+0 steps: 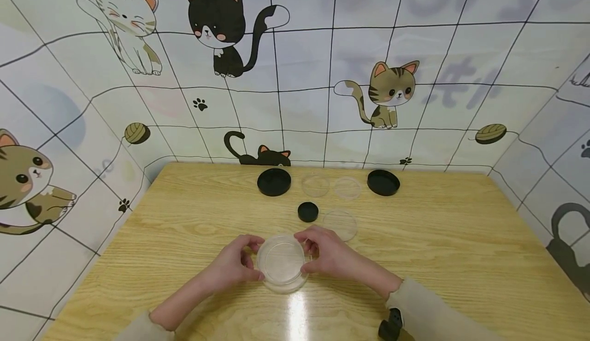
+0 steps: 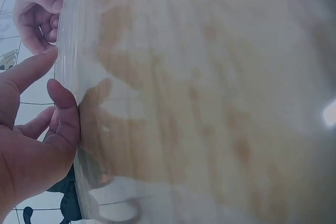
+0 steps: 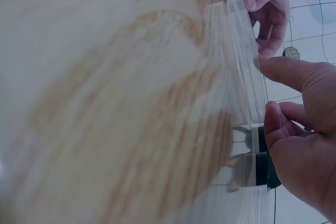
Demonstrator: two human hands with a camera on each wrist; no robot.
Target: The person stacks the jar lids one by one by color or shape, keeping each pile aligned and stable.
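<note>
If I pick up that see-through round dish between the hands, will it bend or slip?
The clear dish probably won't bend much: its rim looks evenly round. Its smooth, see-through surface might feel slippery. It's wide and low, so it seems unlikely to tip over.

Round dish (image 1: 282,259), lower middle: see-through. Small disc (image 1: 308,212), middle: black. Table (image 1: 184,218): yellow-brown, wood-grain stripes. Wall (image 1: 304,59), top: whitish, black criss-cross lines, cartoon cats (image 1: 216,18). Sleeve (image 1: 433,305), lower right: cream.
</note>
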